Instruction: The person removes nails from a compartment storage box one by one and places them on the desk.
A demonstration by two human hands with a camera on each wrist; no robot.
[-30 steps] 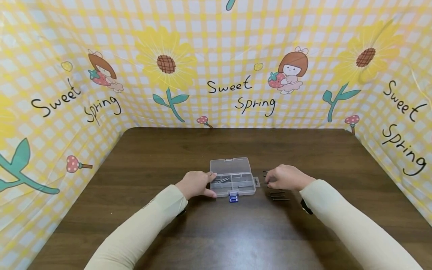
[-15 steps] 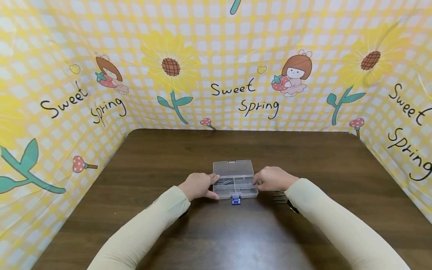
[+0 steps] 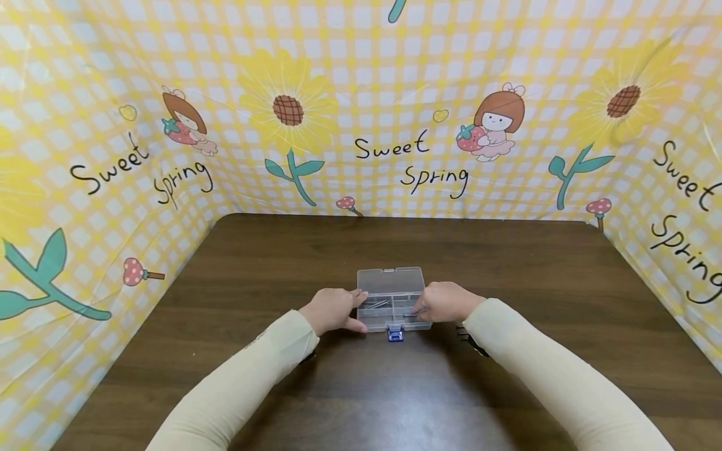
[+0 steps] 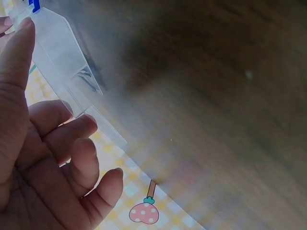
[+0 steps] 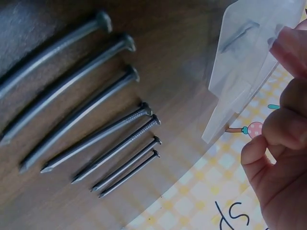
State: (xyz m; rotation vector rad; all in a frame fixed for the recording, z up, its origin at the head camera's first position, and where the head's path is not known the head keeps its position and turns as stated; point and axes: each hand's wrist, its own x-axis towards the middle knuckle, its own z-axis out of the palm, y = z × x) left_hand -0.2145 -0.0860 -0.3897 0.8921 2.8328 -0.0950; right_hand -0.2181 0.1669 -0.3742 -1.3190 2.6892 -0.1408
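Observation:
A clear plastic compartment box (image 3: 374, 316) stands with its lid (image 3: 389, 282) raised and its blue latch (image 3: 395, 334) facing me. My left hand (image 3: 331, 310) steadies the box's left side, thumb at the front corner and fingers farther back. Over the right-hand compartments, my right hand (image 3: 450, 302) dips thumb and forefinger inside, pinching a thin nail mostly hidden by the fingers. Metal nails (image 3: 376, 305) lie in the back left compartment. Through the box wall, the right wrist view shows a nail (image 5: 240, 36) inside.
Several loose nails (image 5: 81, 120) of graded sizes lie in a row on the brown wooden table (image 3: 271, 250), under my right wrist. A yellow checked cloth (image 3: 389, 81) with printed flowers and lettering stands around the table's back and sides.
My right hand has moved left from the nails on the table to the box, and its fingers have gone into a right-hand compartment. The left hand stays at the box's left side.

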